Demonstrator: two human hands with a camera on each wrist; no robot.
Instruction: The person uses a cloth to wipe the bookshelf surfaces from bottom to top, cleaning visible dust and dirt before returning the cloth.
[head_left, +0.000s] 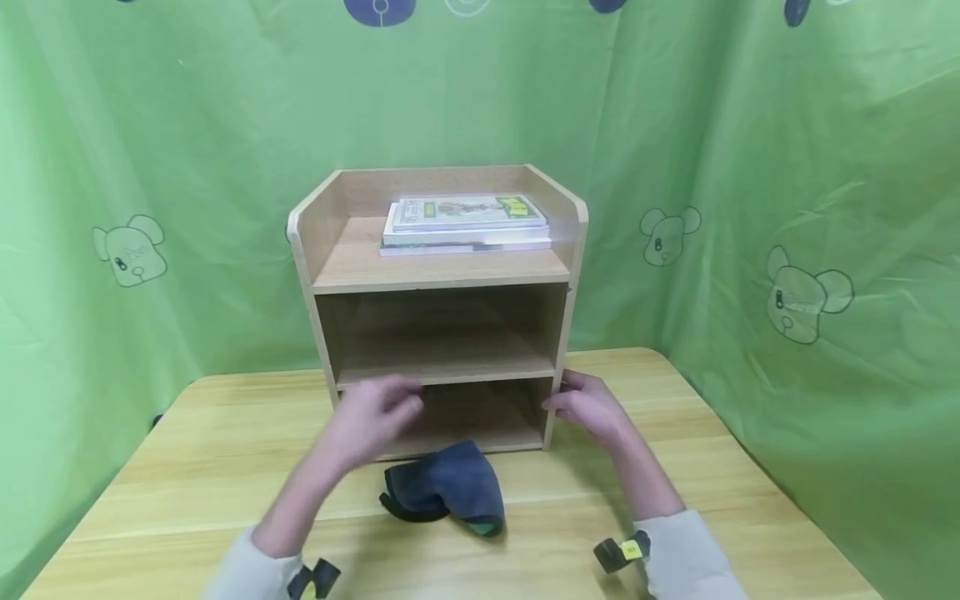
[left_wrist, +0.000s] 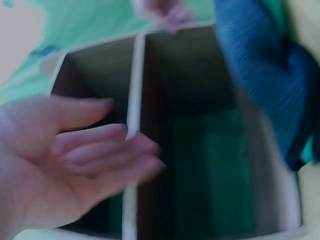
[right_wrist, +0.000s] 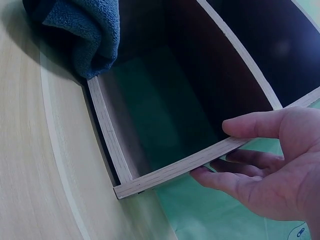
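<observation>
A light wooden shelf unit (head_left: 450,373) stands upright on the table, with an open top and two compartments under it. My right hand (head_left: 592,408) holds its right side panel (right_wrist: 172,167) near the bottom, thumb on the inner side and fingers on the outer. In front of the left half hovers my left hand (head_left: 371,421), blurred, its fingers loosely bent around nothing. The left wrist view shows that palm and the relaxed fingers (left_wrist: 115,155) before the compartments. Close to the shelf's lower front edge lies a crumpled dark blue cloth (head_left: 457,483) with black trim and green parts.
A small stack of books (head_left: 468,225) rests on the shelf's top board. Pale wood-grain table (head_left: 187,475) surrounds the unit. A green curtain (head_left: 225,108) with cartoon mouse heads hangs behind and on both sides.
</observation>
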